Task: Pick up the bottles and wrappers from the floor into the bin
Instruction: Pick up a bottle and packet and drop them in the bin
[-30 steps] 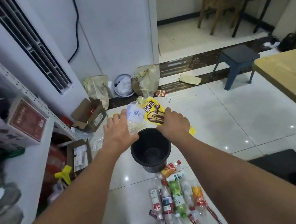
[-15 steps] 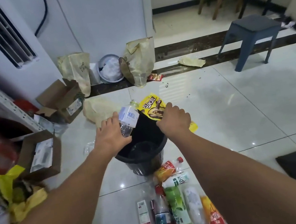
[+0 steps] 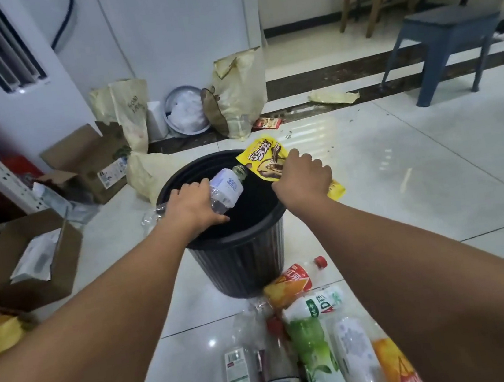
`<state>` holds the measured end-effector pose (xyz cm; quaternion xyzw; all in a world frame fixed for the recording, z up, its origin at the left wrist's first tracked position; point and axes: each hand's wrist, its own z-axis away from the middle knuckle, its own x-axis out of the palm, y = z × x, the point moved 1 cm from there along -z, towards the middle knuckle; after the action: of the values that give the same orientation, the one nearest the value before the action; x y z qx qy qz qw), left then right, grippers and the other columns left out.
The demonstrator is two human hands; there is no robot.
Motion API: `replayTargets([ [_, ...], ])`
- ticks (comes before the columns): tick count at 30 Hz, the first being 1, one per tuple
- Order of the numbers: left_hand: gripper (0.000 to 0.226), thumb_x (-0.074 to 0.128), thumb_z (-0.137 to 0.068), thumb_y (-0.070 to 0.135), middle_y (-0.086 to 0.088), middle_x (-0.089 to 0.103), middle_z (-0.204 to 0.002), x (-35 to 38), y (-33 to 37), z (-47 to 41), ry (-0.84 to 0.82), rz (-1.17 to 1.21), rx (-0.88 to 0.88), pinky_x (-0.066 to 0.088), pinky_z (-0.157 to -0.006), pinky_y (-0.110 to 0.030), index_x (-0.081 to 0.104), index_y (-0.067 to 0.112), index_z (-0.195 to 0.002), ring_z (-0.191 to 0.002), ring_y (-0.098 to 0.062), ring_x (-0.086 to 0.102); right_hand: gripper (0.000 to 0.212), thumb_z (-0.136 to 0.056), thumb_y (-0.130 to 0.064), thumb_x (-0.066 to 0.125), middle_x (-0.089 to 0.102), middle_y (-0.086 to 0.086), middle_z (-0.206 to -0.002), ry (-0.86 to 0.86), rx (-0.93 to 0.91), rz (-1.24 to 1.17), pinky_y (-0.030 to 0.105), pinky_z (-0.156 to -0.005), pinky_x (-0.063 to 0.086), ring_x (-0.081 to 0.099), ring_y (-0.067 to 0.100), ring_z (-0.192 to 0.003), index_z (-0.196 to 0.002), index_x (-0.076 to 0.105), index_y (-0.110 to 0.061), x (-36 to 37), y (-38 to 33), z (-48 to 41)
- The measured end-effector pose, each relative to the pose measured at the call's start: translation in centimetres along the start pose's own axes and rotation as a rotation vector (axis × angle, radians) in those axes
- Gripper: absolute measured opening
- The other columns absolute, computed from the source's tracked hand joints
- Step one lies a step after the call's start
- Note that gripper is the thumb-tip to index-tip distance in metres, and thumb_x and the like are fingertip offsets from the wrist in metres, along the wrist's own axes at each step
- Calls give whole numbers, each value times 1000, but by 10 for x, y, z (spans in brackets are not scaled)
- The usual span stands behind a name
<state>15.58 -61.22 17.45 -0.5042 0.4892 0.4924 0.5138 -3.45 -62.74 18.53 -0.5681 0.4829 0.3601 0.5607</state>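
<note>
The shiny white tile floor (image 3: 404,186) carries a round black plastic bin (image 3: 241,266) with ribbed sides. Just beside its base, smooth plastic bottles (image 3: 310,353) lie in a bunch on the floor. The left hand (image 3: 193,206) curls around a clear, crinkly bottle (image 3: 228,189) over the bin's open top. The right hand (image 3: 302,177) pinches a flat yellow wrapper (image 3: 264,157) over the far rim.
</note>
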Motion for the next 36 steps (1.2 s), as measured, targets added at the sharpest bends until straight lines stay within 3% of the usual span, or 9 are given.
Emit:
replayTargets([
  [3,116,68,-64,68,-10,32,-149,-4,8,-11,-38,-97,75,18,-112,-39,12,10,-148,-139,-24,25,45,-83,-25,60,53,10,-123,22,-13,2,36,-89,36,50,31,-115,-122,43,-11,-1,5,1],
  [5,118,62,-65,73,-7,16,-156,-10,11,-15,-64,-146,97,7,-115,-38,7,12,-150,-145,-21,10,45,-82,-25,60,53,11,-123,34,-23,19,37,-89,36,50,31,-114,-122,44,-11,-7,7,0],
  [10,68,44,-86,62,-2,49,-136,-23,6,-9,99,-71,70,25,-106,-39,37,18,-138,-128,-22,41,45,-83,-27,61,51,10,-122,30,-78,46,36,-88,37,49,30,-113,-121,43,-12,-19,4,4],
  [13,48,43,-92,48,-3,56,-125,-24,-3,8,217,31,-5,31,-99,-39,44,20,-131,-117,-24,49,56,-81,-34,65,47,11,-125,5,-139,96,36,-90,35,45,30,-115,-126,41,-11,-21,-6,10],
  [17,49,45,-92,42,-2,54,-129,-23,-17,30,238,108,-68,32,-99,-39,40,22,-136,-119,-24,48,74,-79,-39,68,42,13,-131,-19,-225,126,38,-95,34,41,31,-120,-136,32,-10,-18,-30,20],
  [21,49,45,-93,42,-3,51,-131,-27,-28,47,226,134,-118,31,-99,-38,39,21,-137,-122,-23,45,62,-80,-40,66,43,13,-132,-66,-294,179,40,-97,33,41,33,-121,-130,40,-13,-7,-54,30],
  [27,48,44,-92,43,-2,52,-129,-35,-41,60,230,116,-116,31,-98,-38,41,22,-135,-120,-24,44,63,-82,-40,67,44,13,-135,-124,-342,207,43,-102,31,39,33,-125,-133,43,-12,11,-77,31],
  [32,47,45,-92,45,-4,50,-131,-41,-53,60,257,87,-133,30,-98,-39,42,23,-133,-121,-25,43,92,-67,-70,67,40,14,-141,-171,-355,238,55,-113,9,29,37,-134,-136,41,-14,18,-84,27],
  [36,47,44,-92,44,-6,50,-131,-38,-51,64,240,94,-143,30,-98,-40,41,23,-133,-121,-27,43,91,-72,-76,55,41,12,-143,-117,-369,176,53,-114,11,30,33,-136,-139,39,-16,16,-82,28],
])
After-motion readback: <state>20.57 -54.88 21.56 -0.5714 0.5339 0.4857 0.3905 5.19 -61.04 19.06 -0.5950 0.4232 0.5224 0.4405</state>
